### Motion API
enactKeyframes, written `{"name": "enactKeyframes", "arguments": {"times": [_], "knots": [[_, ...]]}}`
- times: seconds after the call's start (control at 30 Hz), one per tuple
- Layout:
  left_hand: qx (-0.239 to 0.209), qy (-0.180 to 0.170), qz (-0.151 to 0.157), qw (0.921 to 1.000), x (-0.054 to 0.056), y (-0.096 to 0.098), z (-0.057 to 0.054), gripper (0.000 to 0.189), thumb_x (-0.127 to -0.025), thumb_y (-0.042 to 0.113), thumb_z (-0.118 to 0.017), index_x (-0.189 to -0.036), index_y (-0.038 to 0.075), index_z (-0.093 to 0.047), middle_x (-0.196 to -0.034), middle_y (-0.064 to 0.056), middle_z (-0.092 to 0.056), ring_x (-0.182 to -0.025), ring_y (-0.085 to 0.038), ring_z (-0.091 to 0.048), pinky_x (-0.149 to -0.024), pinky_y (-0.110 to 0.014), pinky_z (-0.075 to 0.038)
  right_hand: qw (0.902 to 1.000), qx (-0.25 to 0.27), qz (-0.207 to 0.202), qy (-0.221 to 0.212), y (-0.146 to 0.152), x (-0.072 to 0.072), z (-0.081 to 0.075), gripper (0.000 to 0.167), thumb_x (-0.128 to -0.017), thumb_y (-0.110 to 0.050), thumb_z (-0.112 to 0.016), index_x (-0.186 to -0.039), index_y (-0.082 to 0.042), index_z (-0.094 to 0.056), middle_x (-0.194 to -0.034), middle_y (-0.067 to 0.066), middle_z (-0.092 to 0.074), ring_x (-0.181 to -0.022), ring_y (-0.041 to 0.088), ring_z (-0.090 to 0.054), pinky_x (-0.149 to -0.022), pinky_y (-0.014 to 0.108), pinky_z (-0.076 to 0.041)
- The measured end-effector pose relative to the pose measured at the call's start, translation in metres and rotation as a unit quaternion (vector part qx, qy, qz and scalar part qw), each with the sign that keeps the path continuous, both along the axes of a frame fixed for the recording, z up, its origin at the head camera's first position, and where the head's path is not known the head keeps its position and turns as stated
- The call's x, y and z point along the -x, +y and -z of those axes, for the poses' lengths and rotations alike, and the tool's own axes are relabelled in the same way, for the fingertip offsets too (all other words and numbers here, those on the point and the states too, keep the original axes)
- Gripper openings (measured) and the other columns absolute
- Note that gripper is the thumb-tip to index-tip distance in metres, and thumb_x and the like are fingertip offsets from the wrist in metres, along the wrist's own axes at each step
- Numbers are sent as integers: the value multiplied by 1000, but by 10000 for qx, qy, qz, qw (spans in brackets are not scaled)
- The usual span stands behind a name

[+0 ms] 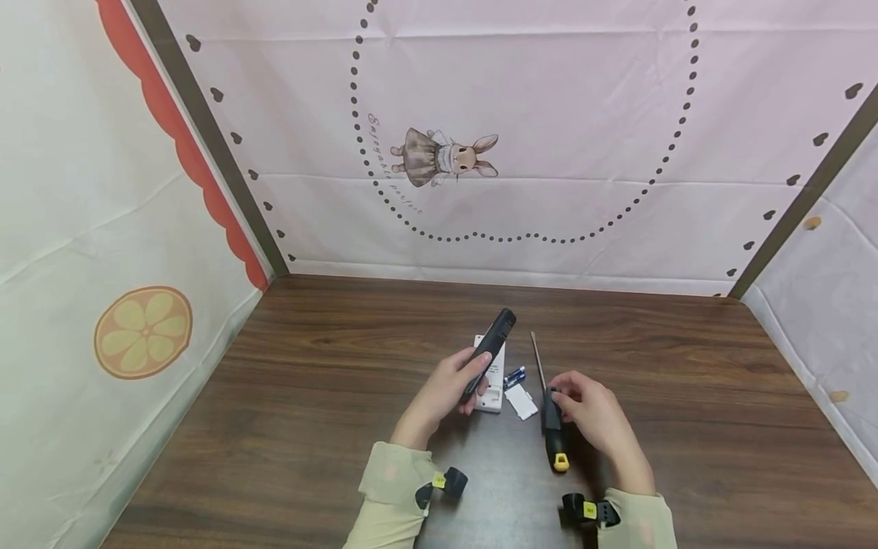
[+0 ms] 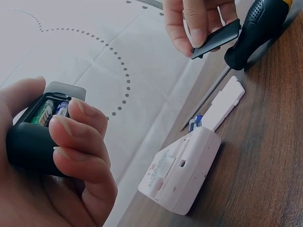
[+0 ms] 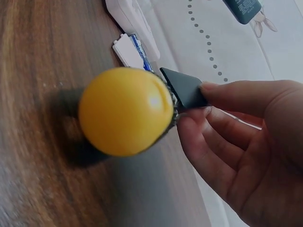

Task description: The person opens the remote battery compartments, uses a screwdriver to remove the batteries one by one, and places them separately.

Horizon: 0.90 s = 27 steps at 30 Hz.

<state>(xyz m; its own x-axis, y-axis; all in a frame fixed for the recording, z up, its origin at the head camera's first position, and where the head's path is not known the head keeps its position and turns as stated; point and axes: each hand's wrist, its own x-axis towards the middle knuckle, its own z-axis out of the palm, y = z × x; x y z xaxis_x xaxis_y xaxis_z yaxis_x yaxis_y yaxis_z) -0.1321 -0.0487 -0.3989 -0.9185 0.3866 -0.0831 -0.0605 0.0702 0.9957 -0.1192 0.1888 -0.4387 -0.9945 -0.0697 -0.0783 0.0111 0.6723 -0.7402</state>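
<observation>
My left hand (image 1: 439, 393) grips a black remote control (image 1: 498, 332) above the table. The left wrist view shows its battery compartment uncovered, with a green battery (image 2: 43, 113) and a blue one (image 2: 62, 109) inside. Between thumb and fingers, my right hand (image 1: 595, 413) pinches a small black battery cover (image 2: 217, 39). Close beside that hand lies a screwdriver (image 1: 554, 436) with a black and yellow handle, its shaft pointing away from me. In the right wrist view, its yellow handle end (image 3: 125, 112) hides part of the cover.
A white remote-like device (image 1: 490, 401) lies partly under the left hand and black remote. To its right are blue batteries (image 1: 514, 377) and a white battery cover (image 1: 521, 402). Printed cloth walls (image 1: 549, 137) border the wooden table (image 1: 309, 427) at the back and sides.
</observation>
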Motion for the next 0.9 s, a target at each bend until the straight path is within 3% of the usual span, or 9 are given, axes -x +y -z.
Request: {"name": "enactKeyframes", "arguments": {"times": [0.4,0.63,0.9], "knots": [[-17,-58,-17,10000,1,0,1,34,-92,39,-46,-98,5,-50,-65,-9,-50,-40,-13,-43,-39,-23,-36,9999,90,85,-76,12,0,4,16,-89,-13,-55,-104,-13,-59,-82,4,-57,-64,14,-57,-61,30,-49],[-179,-222,-126,9995,12,-1,26,60,-87,55,-41,-109,-1,-47,-66,-8,-53,-39,-15,-47,-35,-23,-36,9998,-21,181,-56,25,1,12,16,-88,-13,-55,-104,-10,-59,-80,3,-56,-61,13,-55,-57,28,-47],[-376,-128,-57,9992,12,-2,28,68,-87,59,-37,-123,2,-45,-66,-10,-55,-39,-15,-49,-36,-24,-35,9994,-176,278,-100,27,4,20,15,-87,-13,-56,-101,-10,-60,-84,3,-58,-63,14,-53,-56,28,-45]]}}
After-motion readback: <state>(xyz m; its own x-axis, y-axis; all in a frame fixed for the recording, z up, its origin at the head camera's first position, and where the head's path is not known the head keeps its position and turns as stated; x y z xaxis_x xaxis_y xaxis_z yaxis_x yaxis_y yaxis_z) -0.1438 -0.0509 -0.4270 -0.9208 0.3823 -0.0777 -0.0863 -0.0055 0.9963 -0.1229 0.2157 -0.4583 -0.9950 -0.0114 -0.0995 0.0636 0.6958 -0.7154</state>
